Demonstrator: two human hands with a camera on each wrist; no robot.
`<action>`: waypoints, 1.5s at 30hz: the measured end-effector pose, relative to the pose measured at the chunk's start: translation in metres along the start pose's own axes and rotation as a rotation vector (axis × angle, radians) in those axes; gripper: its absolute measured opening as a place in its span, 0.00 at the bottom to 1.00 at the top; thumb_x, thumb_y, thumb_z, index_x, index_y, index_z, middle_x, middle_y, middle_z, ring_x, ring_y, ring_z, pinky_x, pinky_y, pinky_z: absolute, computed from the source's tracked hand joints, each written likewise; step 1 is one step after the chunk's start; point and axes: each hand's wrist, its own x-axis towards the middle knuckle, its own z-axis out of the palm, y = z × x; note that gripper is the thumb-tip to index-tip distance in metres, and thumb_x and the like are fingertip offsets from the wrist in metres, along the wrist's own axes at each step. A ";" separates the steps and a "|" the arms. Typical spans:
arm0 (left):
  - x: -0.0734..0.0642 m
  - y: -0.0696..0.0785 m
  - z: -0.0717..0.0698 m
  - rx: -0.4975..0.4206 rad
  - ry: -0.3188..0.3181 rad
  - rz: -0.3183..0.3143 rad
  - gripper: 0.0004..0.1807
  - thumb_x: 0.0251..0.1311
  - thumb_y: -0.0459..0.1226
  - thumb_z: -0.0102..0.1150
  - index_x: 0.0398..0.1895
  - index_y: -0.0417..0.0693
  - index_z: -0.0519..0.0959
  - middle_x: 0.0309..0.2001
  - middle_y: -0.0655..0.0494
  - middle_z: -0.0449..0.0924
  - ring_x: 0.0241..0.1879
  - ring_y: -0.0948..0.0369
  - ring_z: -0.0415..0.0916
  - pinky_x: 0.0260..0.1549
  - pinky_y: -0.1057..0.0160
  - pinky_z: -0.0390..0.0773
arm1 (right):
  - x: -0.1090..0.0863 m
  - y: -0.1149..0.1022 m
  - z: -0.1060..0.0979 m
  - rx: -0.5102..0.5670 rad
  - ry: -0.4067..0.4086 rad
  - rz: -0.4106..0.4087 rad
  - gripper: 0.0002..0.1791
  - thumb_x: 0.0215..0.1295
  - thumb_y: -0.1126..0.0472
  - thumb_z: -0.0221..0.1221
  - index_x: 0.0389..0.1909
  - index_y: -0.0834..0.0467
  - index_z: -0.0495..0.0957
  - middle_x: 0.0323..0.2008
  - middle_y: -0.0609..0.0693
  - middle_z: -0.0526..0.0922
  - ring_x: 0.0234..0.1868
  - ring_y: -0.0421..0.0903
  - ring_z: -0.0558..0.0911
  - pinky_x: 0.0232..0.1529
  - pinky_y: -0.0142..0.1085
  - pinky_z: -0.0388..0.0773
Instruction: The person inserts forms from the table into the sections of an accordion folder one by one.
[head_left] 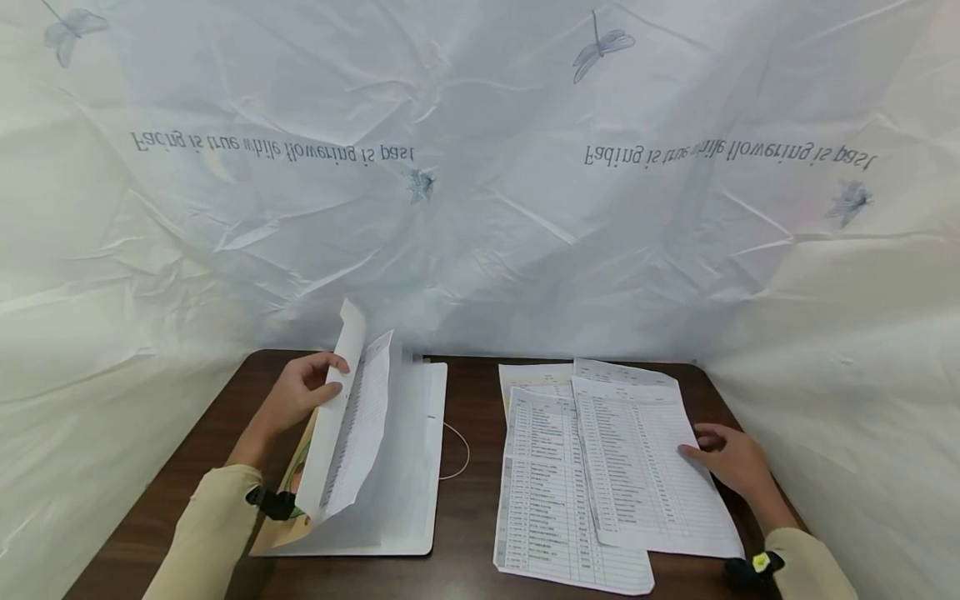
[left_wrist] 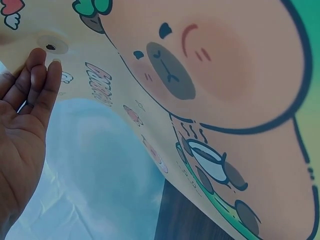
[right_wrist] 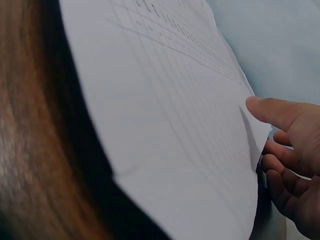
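Note:
On the left of the table lies a white document folder (head_left: 412, 508), its cover (head_left: 330, 458) lifted nearly upright. My left hand (head_left: 303, 387) pinches that cover by its upper edge between thumb and fingers. The left wrist view shows the cover's outside with a cartoon animal (left_wrist: 225, 55) and a round button near the fingertips. Inside the folder stands a tilted printed sheet (head_left: 367, 417). At the right, my right hand (head_left: 731, 458) grips the side edge of a printed list (head_left: 645, 467), thumb on top and fingers beneath, as the right wrist view shows.
Other printed sheets (head_left: 551, 500) lie partly under the list and overlap. A thin cord (head_left: 467, 458) loops out from the folder's right edge. The dark brown table (head_left: 468, 533) meets a white plastic curtain (head_left: 480, 225) at the back and both sides.

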 end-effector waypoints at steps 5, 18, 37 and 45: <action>0.001 0.000 -0.001 -0.006 -0.001 -0.004 0.10 0.63 0.23 0.58 0.47 0.33 0.78 0.28 0.55 0.65 0.20 0.67 0.62 0.22 0.64 0.70 | -0.003 -0.004 -0.002 0.017 -0.026 0.020 0.35 0.57 0.55 0.74 0.59 0.73 0.74 0.38 0.64 0.82 0.35 0.54 0.77 0.29 0.37 0.71; 0.002 -0.003 -0.002 -0.022 -0.014 -0.016 0.10 0.64 0.24 0.57 0.47 0.33 0.78 0.33 0.52 0.70 0.22 0.67 0.66 0.23 0.64 0.72 | -0.003 0.005 -0.006 0.015 -0.049 -0.049 0.26 0.60 0.59 0.70 0.52 0.73 0.79 0.35 0.57 0.84 0.34 0.50 0.78 0.29 0.35 0.72; -0.001 -0.006 0.000 0.003 0.001 -0.004 0.10 0.64 0.24 0.57 0.47 0.33 0.78 0.37 0.49 0.74 0.22 0.66 0.68 0.24 0.64 0.73 | -0.006 0.001 -0.028 0.096 -0.080 -0.123 0.24 0.66 0.53 0.68 0.49 0.71 0.80 0.38 0.59 0.86 0.34 0.43 0.80 0.30 0.33 0.76; -0.001 -0.007 0.001 -0.008 0.004 0.020 0.10 0.63 0.23 0.57 0.47 0.31 0.78 0.38 0.46 0.74 0.22 0.66 0.68 0.24 0.64 0.72 | -0.005 -0.010 -0.040 0.185 -0.066 -0.089 0.29 0.66 0.47 0.68 0.50 0.71 0.80 0.38 0.59 0.87 0.31 0.40 0.82 0.31 0.33 0.77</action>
